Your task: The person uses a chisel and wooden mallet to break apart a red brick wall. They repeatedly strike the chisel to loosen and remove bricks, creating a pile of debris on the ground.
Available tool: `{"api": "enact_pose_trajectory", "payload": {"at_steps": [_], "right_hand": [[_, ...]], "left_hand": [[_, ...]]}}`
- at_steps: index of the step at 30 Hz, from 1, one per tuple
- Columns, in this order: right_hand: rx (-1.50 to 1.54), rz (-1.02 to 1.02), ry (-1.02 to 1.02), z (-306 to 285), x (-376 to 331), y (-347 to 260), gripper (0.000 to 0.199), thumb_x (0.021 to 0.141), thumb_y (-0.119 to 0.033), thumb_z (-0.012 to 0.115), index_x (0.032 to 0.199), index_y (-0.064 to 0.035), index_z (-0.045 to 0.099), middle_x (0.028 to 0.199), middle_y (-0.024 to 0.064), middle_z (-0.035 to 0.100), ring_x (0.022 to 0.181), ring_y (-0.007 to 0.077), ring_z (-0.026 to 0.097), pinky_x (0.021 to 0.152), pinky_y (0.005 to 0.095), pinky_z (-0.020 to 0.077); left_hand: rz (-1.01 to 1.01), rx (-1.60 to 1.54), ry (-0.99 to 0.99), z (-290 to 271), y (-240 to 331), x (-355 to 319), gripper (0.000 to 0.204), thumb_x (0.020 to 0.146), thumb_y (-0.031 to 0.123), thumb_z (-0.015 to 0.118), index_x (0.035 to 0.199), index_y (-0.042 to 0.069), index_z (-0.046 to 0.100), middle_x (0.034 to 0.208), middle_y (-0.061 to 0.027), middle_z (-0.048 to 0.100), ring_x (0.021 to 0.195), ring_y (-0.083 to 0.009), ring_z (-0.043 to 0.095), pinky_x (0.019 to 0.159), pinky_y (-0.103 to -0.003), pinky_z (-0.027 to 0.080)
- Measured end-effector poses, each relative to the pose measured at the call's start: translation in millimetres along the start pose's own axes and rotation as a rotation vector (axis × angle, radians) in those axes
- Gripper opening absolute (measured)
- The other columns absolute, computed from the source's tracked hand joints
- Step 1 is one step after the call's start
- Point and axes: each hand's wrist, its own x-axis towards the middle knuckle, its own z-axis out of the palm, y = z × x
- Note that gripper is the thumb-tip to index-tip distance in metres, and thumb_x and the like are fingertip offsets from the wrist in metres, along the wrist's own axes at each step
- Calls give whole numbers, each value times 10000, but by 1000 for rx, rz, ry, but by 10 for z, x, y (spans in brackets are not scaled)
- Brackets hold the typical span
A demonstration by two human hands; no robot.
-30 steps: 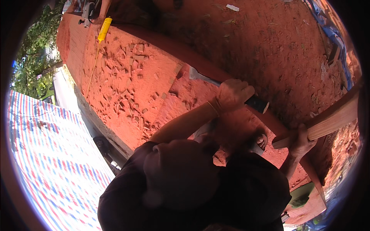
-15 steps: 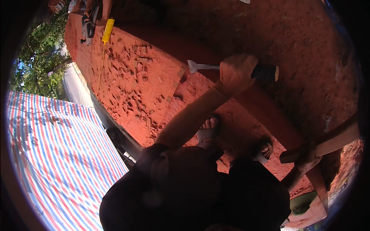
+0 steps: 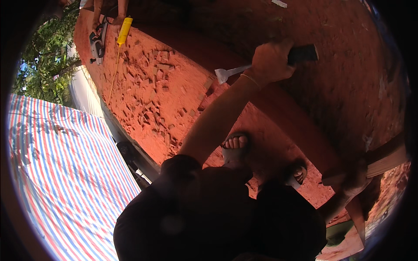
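My left hand (image 3: 271, 61) is wrapped round a chisel, its flared metal blade (image 3: 223, 75) pointing left and its dark handle (image 3: 304, 54) sticking out to the right. The chisel is held in the air over the edge of a large red timber (image 3: 244, 119), near a notch cut in it. At the lower right, in shadow, my right hand (image 3: 356, 182) grips a squared piece of wood (image 3: 387, 164) that reaches out to the right rim. My sandalled feet (image 3: 236, 142) show below, between the two arms.
Wood chips (image 3: 150, 108) lie scattered over the timber. At the far left another person's hands (image 3: 118, 20) hold a grey power tool (image 3: 98, 47), beside a yellow connector (image 3: 125, 31) with a thin cord. A striped tarp (image 3: 69, 174) hangs at left; a green container (image 3: 340, 233) stands lower right.
My left hand has risen slightly away with the chisel, which now tilts more. My right hand with the wood has shifted a little right. The other person's power tool has moved nearer.
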Motion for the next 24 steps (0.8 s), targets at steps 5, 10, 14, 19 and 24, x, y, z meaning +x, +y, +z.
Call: {"api": "enact_pose_trajectory", "payload": {"at_steps": [5,10,14,19,24], "right_hand": [[196,3,-30,21,379,-426,465,947,-311,624,1258,32,577,1054,118,612,981,212,595,885,357,475],[491,152,122,651,570,-984,387,947,-289,672,1182,11,604,1035,93,619,965,185,591,872,343,469],[-220,54,-413,1338,254,-633,331,865,-176,720,1137,-7,633,898,70,626,795,143,606,732,340,498],[-435,184,-476,876,405,-342,381,828,-141,708,1159,28,623,896,71,642,799,141,605,697,351,484],[322,-62,26,793,1007,-1527,436,932,-372,631,1159,1,631,964,83,640,892,166,600,787,320,501]], "left_hand": [[-93,8,-5,8,35,-43,348,696,201,780,1010,108,659,729,-134,694,720,-368,711,650,-464,576],[-126,61,33,-22,30,-11,351,688,195,787,1007,112,666,750,-124,707,735,-360,715,662,-451,578],[-124,31,30,-69,6,3,366,692,196,791,1028,112,673,773,-124,718,749,-352,718,679,-445,581],[-120,-20,94,-121,-34,-15,360,697,187,773,1036,115,674,768,-120,714,738,-352,712,668,-451,572],[-159,8,21,-134,-23,-50,330,678,179,768,974,94,649,789,-134,707,748,-354,713,670,-463,571]]}}
